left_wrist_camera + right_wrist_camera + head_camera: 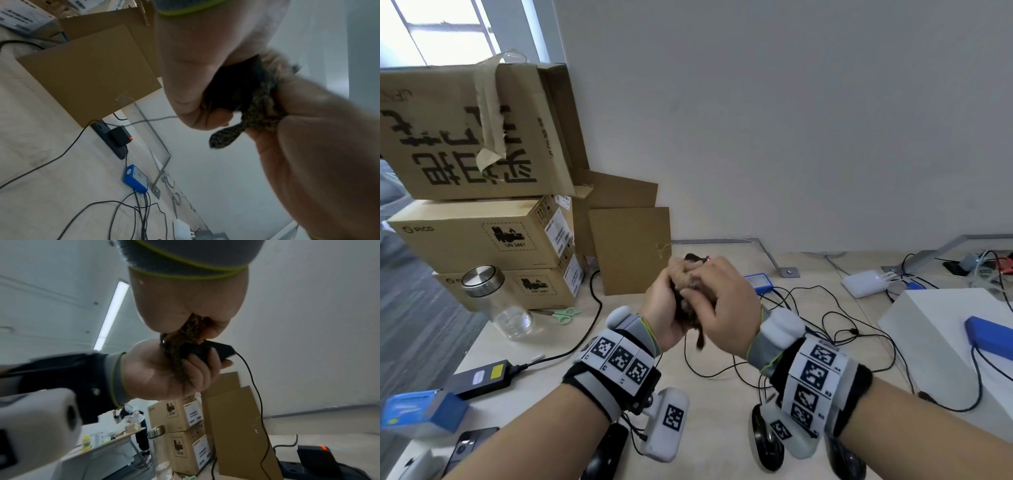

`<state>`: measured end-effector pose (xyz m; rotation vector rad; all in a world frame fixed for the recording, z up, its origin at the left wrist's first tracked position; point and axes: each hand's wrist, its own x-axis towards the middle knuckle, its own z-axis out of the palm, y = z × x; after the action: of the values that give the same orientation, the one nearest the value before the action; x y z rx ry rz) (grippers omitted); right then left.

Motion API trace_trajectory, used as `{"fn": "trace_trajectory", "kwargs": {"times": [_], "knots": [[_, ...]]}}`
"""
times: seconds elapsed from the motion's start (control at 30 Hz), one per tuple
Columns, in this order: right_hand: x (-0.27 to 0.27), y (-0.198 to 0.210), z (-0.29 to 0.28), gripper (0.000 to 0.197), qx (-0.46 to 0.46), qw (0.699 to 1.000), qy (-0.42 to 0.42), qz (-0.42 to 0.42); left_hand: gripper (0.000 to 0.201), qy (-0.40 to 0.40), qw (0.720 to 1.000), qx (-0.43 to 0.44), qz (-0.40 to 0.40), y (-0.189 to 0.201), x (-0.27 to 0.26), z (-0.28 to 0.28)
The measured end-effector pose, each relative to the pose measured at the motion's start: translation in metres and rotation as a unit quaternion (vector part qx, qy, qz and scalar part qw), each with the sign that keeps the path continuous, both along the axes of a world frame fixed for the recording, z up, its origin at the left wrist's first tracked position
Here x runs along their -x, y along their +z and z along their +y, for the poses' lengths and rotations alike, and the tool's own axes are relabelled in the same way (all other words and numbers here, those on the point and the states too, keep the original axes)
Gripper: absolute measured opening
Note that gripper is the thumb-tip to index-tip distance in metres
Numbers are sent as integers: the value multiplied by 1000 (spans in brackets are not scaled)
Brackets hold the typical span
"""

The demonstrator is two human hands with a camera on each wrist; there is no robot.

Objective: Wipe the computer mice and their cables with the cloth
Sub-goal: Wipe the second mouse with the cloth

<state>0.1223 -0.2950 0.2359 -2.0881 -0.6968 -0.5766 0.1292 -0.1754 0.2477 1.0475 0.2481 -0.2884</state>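
Above the table, my left hand (pixel 666 301) grips a black computer mouse (pixel 694 257) whose red light shows at its far end. My right hand (pixel 717 294) pinches a brown speckled cloth (pixel 688 308) against the mouse. In the right wrist view, left-hand fingers (pixel 202 368) curl round the mouse (pixel 211 348), the cloth (pixel 191 332) is bunched under my right palm, and the thin black cable (pixel 256 386) hangs down. The left wrist view shows the mouse (pixel 232 84) and a cloth (pixel 261 105) tail. Other black mice (pixel 765 440) (pixel 606 452) lie near the table's front edge.
Stacked cardboard boxes (pixel 482 236) stand at the left, with a glass jar (pixel 500 305) and green scissors (pixel 565 314) before them. A black power adapter (pixel 482 377), a blue box (pixel 758 283), a white charger (pixel 864 282), tangled cables (pixel 825 329) and a white box (pixel 941 329) lie around.
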Motion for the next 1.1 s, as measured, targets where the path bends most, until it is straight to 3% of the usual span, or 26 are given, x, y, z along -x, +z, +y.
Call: {"fn": "trace_trajectory", "kwargs": {"times": [0.1, 0.27, 0.5, 0.6, 0.67, 0.77, 0.9, 1.1], "knots": [[-9, -2, -5, 24, 39, 999, 12, -21, 34, -3, 1000, -15, 2, -2, 1, -1], [-40, 1, -26, 23, 13, 992, -120, 22, 50, -44, 998, -41, 13, 1, 3, -1], [-3, 0, 4, 22, 47, 998, 13, -46, 20, 31, 999, 22, -12, 5, -3, -5], [-14, -2, -3, 22, 55, 995, 8, -79, 37, 25, 1000, -4, -7, 6, -3, -4], [-17, -4, -7, 24, 48, 996, -8, -75, 36, 15, 1000, -9, 0, 8, -3, -3], [-26, 0, -14, 30, 13, 997, -75, -12, 45, -33, 999, -11, -3, 6, -1, 4], [-38, 9, -24, 21, 2, 992, -119, 41, 51, -94, 994, -44, -16, 4, 6, 11], [-5, 3, 7, 24, 23, 999, -16, -35, 49, -20, 999, -6, -28, 7, -1, 3]]}}
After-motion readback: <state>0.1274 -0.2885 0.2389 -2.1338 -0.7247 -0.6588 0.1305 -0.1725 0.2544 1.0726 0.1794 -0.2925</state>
